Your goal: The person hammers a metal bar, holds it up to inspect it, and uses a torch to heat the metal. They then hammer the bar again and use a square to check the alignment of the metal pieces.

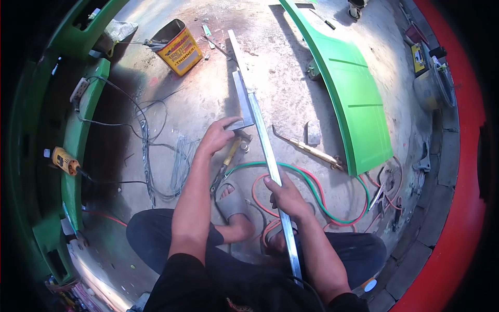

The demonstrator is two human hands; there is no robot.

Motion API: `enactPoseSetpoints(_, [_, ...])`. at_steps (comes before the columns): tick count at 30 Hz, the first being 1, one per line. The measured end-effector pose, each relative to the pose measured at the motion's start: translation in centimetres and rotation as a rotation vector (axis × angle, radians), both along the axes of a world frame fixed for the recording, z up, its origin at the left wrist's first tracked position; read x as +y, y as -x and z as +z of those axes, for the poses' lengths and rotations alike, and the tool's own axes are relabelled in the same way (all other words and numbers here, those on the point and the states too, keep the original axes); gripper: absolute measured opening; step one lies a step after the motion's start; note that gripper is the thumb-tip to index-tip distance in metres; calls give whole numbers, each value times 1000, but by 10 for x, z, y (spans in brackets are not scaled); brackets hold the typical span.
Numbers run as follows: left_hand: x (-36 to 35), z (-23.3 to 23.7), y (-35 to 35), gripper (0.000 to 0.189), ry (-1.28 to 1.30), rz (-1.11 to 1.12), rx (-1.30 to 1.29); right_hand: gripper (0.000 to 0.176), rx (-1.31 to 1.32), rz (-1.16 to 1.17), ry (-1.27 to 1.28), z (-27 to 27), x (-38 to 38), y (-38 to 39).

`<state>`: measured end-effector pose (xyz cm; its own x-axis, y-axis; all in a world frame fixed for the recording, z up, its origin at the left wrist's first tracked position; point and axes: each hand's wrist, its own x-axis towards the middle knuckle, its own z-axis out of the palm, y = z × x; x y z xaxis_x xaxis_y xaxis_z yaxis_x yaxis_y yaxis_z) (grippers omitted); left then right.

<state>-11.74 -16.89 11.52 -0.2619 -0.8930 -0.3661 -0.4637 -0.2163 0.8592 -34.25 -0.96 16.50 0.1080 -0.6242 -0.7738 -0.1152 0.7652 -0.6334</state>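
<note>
A long, straight metal bar [266, 140] runs from between my legs up and away across the floor. My right hand [289, 197] is wrapped round its lower half. My left hand [217, 137] pinches the short leg of an L-shaped metal piece [243, 96]. The long leg of that piece points away, close beside the bar; its corner appears to meet the bar's left side. Below my left hand lies a hammer [232, 152] with a yellowish handle, near my sandalled foot. A brass-coloured torch [309, 149] rests to the right of the bar.
Green and red hoses [317, 195] loop around my feet. A large green panel [358, 104] stands at right, beside a small metal block [313, 132]. A yellow thinner can [179, 49] holds rods. Left are cables, a power strip [79, 91] and a yellow power tool [65, 161].
</note>
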Motion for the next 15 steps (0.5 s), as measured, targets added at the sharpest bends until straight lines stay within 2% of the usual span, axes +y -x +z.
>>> enactPoseSetpoints(4, [-2, -1, 1, 59, -51, 12, 29, 82, -4, -11, 34, 6, -1, -2])
enactPoseSetpoints(6, [-1, -8, 0, 59, 61, -21, -2, 82, -11, -1, 28, 5, -1, -1])
enactPoseSetpoints(12, [-1, -9, 1, 59, 76, 0, -21, 78, -11, -4, 49, 6, -2, -1])
enactPoseSetpoints(15, [-5, -8, -2, 60, 12, -25, -18, 76, -16, -4, 52, 5, -1, -1])
